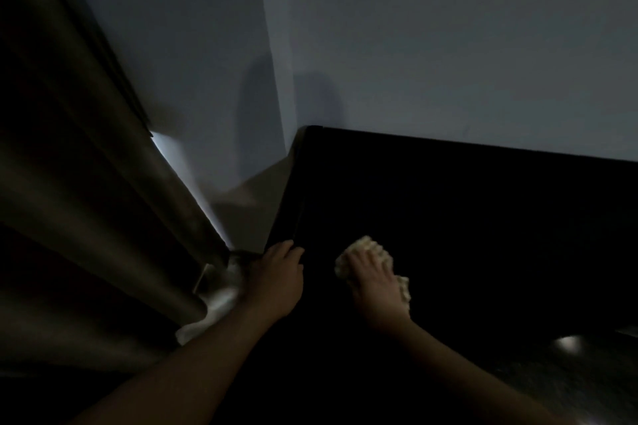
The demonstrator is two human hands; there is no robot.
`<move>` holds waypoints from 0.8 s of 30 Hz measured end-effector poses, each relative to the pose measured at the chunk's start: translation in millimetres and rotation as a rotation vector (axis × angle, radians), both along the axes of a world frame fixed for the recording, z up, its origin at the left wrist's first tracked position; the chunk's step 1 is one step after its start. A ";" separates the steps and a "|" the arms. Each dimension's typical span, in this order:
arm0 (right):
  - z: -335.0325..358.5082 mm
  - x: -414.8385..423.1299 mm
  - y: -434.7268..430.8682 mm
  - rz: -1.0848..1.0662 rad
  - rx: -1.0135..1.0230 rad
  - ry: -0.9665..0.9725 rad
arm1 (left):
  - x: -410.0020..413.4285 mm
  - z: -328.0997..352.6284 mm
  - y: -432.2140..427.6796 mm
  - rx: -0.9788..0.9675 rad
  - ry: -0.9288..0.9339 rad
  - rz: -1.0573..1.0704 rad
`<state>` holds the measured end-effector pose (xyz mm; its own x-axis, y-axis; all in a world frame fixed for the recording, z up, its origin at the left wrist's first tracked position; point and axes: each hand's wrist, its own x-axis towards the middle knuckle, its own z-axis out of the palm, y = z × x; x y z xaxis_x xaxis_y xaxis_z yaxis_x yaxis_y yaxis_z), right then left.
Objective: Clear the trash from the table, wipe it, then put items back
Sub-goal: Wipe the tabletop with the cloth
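Observation:
The room is dim. A black table fills the right half of the view, its far edge against a pale wall. My right hand lies flat on a cream, nubby cloth pressed to the tabletop near its left side. My left hand rests on the table's left edge, fingers curled over the rim and holding nothing else that I can see. No trash or other items show on the dark surface.
A heavy brown curtain hangs at the left, reaching the floor beside the table. Something whitish lies low between curtain and table. The wall corner stands behind. A small light glint shows at the lower right.

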<state>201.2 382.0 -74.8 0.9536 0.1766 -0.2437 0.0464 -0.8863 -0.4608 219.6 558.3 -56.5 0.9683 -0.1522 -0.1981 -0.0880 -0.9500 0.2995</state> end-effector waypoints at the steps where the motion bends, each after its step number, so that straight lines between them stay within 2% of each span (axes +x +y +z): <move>1: 6.7 -4.6 0.8 -0.006 0.165 0.078 | -2.8 0.0 -10.2 -0.013 -0.047 -0.025; 3: 18.6 -6.2 -17.4 -0.142 0.446 0.153 | -9.3 -1.0 -33.2 -0.057 -0.066 -0.108; 4: 20.8 -4.8 -32.4 -0.242 0.445 0.099 | -12.4 -2.6 -45.2 -0.079 -0.040 -0.154; 6: 20.5 -7.2 -59.8 -0.365 0.186 0.002 | -18.3 -8.9 -69.3 -0.100 0.045 -0.227; 8: 13.7 -13.9 -74.0 -0.317 -0.083 -0.044 | -24.2 -13.4 -90.1 -0.031 0.118 -0.220; 9: 10.0 -18.1 -75.4 -0.265 -0.140 -0.050 | -27.0 -14.3 -98.9 0.041 0.157 -0.194; 11: 3.6 -24.2 -71.0 -0.185 -0.177 -0.033 | -30.7 -16.1 -110.5 0.162 0.205 -0.152; 13: 3.6 -25.1 -64.0 -0.132 -0.215 -0.005 | -30.0 -16.7 -112.3 0.219 0.149 -0.171; 16: 5.3 -21.2 -66.2 -0.094 -0.220 -0.005 | -5.8 -21.2 -82.1 0.244 0.045 -0.157; 18: 6.3 -19.8 -76.9 -0.074 -0.191 0.027 | 16.6 -17.4 -50.6 0.269 0.070 -0.073; 20: 9.2 -16.8 -85.2 -0.057 -0.161 0.051 | 30.9 -22.4 -36.0 0.242 0.101 0.002; 22: 11.7 -10.3 -84.1 -0.073 -0.160 0.058 | 27.9 -27.9 -51.2 0.198 -0.011 0.073; 23: 11.5 -6.1 -79.7 -0.089 -0.165 0.048 | 22.3 -29.2 -65.5 0.149 -0.080 0.066; 24: 11.5 -2.1 -74.5 -0.104 -0.170 0.037 | 14.5 -31.4 -80.6 0.102 -0.120 -0.030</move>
<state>199.0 307.5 -63.2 0.9544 0.0305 -0.2971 -0.0642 -0.9506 -0.3036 234.2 477.7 -88.0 0.9812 -0.1667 -0.0973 -0.1465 -0.9714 0.1868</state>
